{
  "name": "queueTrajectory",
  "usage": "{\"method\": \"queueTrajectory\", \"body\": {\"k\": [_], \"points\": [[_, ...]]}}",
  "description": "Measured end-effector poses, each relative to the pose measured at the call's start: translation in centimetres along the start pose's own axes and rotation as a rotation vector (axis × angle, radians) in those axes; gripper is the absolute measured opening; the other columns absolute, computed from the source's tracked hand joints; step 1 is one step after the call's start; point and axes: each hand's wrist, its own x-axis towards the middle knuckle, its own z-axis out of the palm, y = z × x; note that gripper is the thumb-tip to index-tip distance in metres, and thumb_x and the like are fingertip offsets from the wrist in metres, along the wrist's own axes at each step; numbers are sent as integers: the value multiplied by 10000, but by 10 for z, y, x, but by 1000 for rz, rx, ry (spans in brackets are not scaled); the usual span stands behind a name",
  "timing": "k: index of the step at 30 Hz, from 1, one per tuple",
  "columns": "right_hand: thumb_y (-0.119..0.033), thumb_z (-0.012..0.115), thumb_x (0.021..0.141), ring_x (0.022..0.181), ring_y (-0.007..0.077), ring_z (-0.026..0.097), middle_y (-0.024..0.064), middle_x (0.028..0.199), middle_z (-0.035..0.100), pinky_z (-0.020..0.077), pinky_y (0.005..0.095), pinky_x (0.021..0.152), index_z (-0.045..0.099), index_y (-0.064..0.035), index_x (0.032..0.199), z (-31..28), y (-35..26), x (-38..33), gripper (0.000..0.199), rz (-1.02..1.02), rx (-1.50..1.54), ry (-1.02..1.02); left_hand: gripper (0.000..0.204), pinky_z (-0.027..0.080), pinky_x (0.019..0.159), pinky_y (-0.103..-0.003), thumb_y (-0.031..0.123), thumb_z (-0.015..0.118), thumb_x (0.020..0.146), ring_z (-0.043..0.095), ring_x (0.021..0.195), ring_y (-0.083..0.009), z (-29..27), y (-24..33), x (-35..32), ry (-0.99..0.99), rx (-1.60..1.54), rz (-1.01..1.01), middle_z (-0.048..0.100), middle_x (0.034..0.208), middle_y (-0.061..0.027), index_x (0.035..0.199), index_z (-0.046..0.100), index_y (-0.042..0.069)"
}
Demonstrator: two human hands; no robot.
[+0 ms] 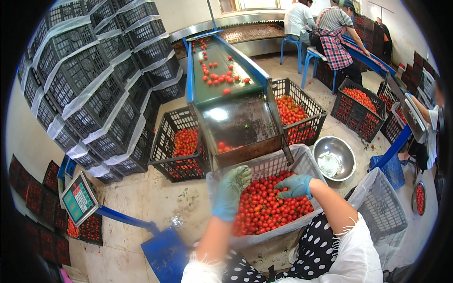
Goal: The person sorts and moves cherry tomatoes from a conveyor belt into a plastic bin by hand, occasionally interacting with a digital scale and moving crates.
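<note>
A lined crate (221,238) full of red cherry tomatoes (269,210) stands in front of my knees, below the lip of a sorting chute. My left hand (232,189), in a thin blue-green glove, is raised above the crate's left side with its fingers curled together; whatever they may hold is hidden. On the right, my right hand (295,186), gloved alike, reaches over the tomatoes with fingers apart, touching or just above the top layer. More tomatoes lie on the green conveyor belt (217,92), and a few rest at the bottom of the metal chute (236,122).
Black crates of tomatoes (163,160) flank the conveyor. A steel bowl (334,158) and another lined crate (382,207) stand to my right. A blue platform scale (165,254) is at left, below stacked black crates (85,85). Co-workers (332,37) work at the far right.
</note>
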Motion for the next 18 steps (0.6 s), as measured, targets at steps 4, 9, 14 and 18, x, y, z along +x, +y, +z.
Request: {"method": "queueTrajectory", "body": {"k": [4, 9, 14, 18], "points": [[-457, 553, 871, 1109, 343, 567, 170, 1280, 547, 495, 415, 896, 465, -150, 1358, -1, -3, 0, 582, 16, 4, -16, 292, 504, 818, -304, 198, 510, 933, 645, 896, -192, 2, 1, -2, -11, -13, 4, 670, 984, -107, 1102, 591, -25], [-455, 553, 873, 1103, 337, 571, 171, 1279, 548, 503, 412, 882, 460, -157, 1362, -4, -9, 0, 579, 11, 1, -29, 282, 511, 828, -337, 187, 508, 924, 642, 940, -217, -5, 1, -1, -26, 3, 10, 661, 1047, -117, 1115, 594, -1], [-452, 554, 875, 1093, 335, 578, 173, 1273, 551, 505, 411, 876, 463, -167, 1361, -3, -8, -1, 571, 33, 33, -36, 291, 506, 818, -307, 194, 522, 927, 646, 909, -194, 3, 0, -4, 4, -1, 5, 670, 1007, -112, 1109, 595, -20], [-457, 548, 877, 1065, 336, 591, 177, 1264, 555, 515, 411, 848, 466, -171, 1359, -1, -5, -1, 567, 2, -34, -10, 294, 505, 823, -305, 199, 525, 927, 647, 909, -193, 5, 0, -4, 8, 10, 2, 671, 1002, -110, 1112, 595, -19]]}}
